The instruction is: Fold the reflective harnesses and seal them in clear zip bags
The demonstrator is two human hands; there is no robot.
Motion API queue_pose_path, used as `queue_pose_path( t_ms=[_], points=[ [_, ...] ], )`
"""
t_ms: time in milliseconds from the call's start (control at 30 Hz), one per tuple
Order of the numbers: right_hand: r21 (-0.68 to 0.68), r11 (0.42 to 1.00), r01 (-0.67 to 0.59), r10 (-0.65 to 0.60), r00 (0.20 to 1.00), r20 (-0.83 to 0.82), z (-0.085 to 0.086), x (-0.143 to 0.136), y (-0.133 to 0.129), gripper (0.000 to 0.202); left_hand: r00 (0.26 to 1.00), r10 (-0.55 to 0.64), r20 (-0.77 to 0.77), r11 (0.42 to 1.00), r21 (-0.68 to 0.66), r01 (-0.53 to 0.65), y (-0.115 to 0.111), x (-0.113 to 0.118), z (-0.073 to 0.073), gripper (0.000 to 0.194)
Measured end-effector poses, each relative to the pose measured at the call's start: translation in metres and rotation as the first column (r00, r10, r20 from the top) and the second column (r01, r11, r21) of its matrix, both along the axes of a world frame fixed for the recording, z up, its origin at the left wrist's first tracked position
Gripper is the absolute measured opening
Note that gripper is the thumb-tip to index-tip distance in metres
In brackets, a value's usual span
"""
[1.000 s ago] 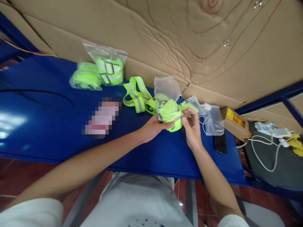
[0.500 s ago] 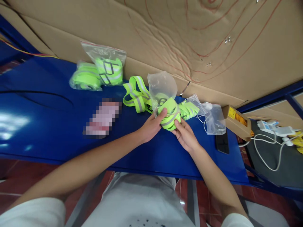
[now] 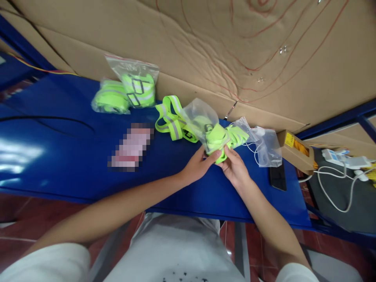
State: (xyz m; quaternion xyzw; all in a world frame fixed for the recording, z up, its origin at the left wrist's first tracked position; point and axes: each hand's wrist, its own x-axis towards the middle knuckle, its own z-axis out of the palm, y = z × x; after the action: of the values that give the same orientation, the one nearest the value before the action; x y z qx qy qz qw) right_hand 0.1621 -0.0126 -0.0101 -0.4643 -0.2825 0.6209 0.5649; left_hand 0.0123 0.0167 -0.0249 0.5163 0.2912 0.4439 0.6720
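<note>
The left hand (image 3: 197, 164) and right hand (image 3: 236, 168), equally near, pinch the bundled green strap (image 3: 217, 135) from either side, over the desk's (image 3: 169, 156) right half; its clear bag (image 3: 201, 110) slants leftward from them toward the back edge.

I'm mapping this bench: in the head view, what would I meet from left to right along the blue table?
Black cable, low bagged bundle, taller bag, loose green strap, held strap bundle, flat clear bag, cardboard box.
</note>
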Motion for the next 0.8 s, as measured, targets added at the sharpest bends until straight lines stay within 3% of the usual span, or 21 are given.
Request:
queue_pose_path(
  t_ms=[133, 233, 333, 467, 600, 800],
  points=[
    [0.016, 1.000, 0.013, -0.014, 1.000, 0.025, -0.002, 0.002, 0.003, 0.047, 0.994, -0.072, 0.083, 0.990, -0.115, 0.081, 0.001, 0.002, 0.000, 0.065],
    [0.077, 0.997, 0.012, -0.022, 0.993, 0.120, 0.001, 0.004, 0.003, 0.047, 0.963, -0.105, 0.246, 0.969, -0.190, 0.155, 0.009, -0.002, 0.004, 0.075],
    [0.199, 0.980, -0.023, -0.044, 0.946, 0.322, 0.003, 0.007, 0.001, 0.047, 0.934, -0.035, 0.357, 0.955, -0.262, 0.136, 0.015, -0.007, 0.009, 0.080],
    [0.269, 0.962, -0.048, -0.102, 0.850, 0.516, 0.003, 0.008, -0.002, 0.045, 0.943, 0.046, 0.328, 0.943, -0.325, 0.067, 0.010, -0.006, 0.009, 0.073],
    [0.169, 0.983, 0.065, -0.130, 0.903, 0.409, 0.002, -0.002, -0.002, 0.048, 0.940, 0.105, 0.325, 0.949, -0.315, 0.003, -0.004, 0.006, 0.002, 0.063],
    [0.172, 0.974, 0.145, -0.188, 0.946, 0.263, 0.004, -0.013, 0.000, 0.050, 0.942, -0.021, 0.336, 0.904, -0.396, 0.162, -0.013, 0.014, -0.005, 0.060]
  ],
)
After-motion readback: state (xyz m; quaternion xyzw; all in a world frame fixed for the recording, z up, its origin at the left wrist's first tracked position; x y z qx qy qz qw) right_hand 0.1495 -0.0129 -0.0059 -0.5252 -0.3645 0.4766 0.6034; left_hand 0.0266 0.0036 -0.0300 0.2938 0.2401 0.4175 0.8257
